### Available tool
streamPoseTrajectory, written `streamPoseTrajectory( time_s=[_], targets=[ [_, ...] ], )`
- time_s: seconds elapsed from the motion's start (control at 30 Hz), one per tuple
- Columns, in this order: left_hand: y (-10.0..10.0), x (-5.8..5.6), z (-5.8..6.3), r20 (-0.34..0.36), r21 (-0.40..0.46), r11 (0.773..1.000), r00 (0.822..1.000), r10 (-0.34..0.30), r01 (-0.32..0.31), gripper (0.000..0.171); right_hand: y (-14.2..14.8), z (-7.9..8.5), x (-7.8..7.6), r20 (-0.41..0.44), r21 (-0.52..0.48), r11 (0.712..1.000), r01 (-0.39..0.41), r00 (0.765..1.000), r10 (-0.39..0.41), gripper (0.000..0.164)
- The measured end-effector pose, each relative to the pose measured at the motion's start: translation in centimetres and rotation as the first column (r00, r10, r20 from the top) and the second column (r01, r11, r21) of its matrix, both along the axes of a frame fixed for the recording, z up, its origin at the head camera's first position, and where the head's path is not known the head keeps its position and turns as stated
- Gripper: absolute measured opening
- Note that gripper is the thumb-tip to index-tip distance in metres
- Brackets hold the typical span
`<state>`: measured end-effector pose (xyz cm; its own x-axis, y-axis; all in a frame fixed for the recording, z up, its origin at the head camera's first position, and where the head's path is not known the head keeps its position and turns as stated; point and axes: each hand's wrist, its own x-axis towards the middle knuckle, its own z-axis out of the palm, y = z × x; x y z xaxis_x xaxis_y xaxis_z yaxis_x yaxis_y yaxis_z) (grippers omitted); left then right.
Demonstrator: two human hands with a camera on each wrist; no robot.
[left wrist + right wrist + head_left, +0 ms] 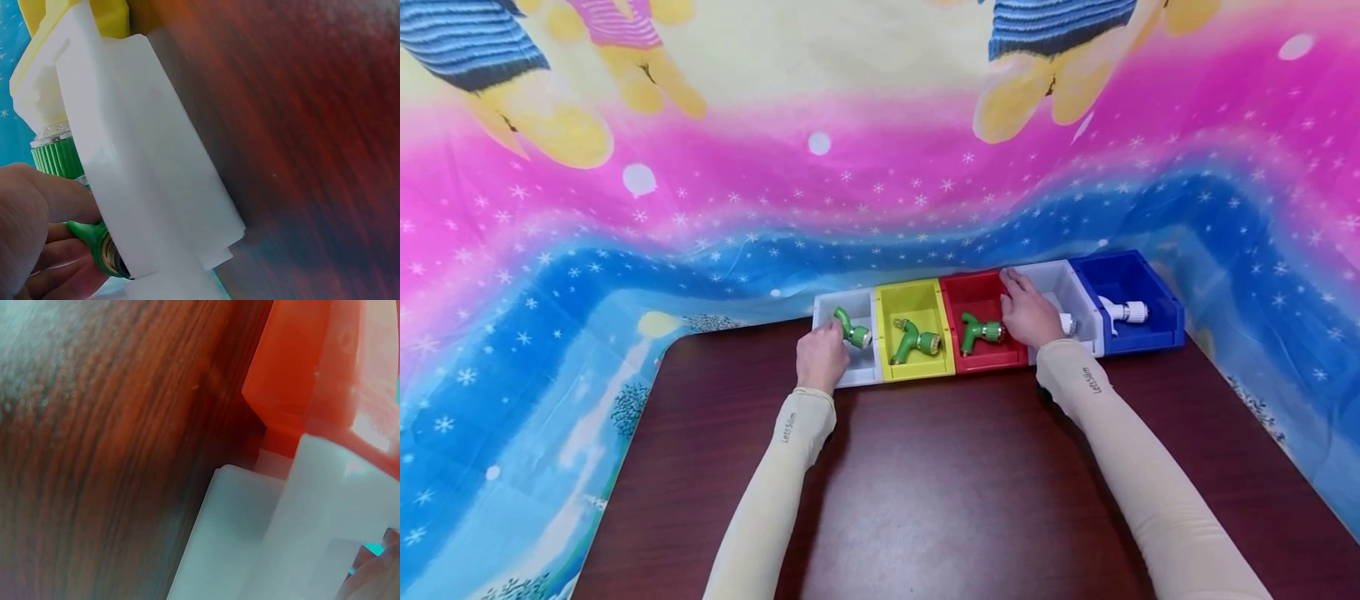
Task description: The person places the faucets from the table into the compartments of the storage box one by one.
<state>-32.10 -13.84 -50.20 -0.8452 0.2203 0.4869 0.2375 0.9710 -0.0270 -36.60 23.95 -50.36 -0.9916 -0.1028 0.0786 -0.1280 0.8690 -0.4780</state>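
Note:
In the leftmost white bin, my left hand pinches a green tap with a ribbed collar. The left wrist view shows thumb and fingers about the green tap, behind the bin's front wall. My right hand reaches across the border of the red bin and the second white bin, fingers pointing forward over their shared edge. Beside it in that white bin shows the end of a white tap, the rest hidden. Fingers barely enter the right wrist view.
A yellow bin holds a green tap; another green tap lies in the red bin. The blue bin at the right end holds a white tap. The bins stand along the brown table's far edge, before a patterned cloth.

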Motion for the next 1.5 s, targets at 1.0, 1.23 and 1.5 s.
streamPoseTrajectory(
  time_s=[1.0, 1.23, 1.5],
  targets=[
    [0.86, -0.08, -0.18, 0.185, -0.123, 0.992, 0.981, 0.058, -0.036, 0.015, 0.16, -0.27, -0.24, -0.010, -0.001, 1.000, -0.001, 1.000, 0.001, 0.060],
    [0.90, -0.19, -0.28, 0.227, -0.114, 0.993, 0.972, 0.064, -0.039, 0.012, 0.07, -0.18, -0.19, -0.023, 0.013, 1.000, -0.002, 1.000, 0.002, 0.059],
    [0.85, -0.44, -0.10, 0.280, -0.125, 0.991, 0.957, 0.077, -0.043, 0.010, -0.02, -0.14, -0.11, -0.019, 0.004, 1.000, 0.001, 1.000, -0.001, 0.059]
  ],
)
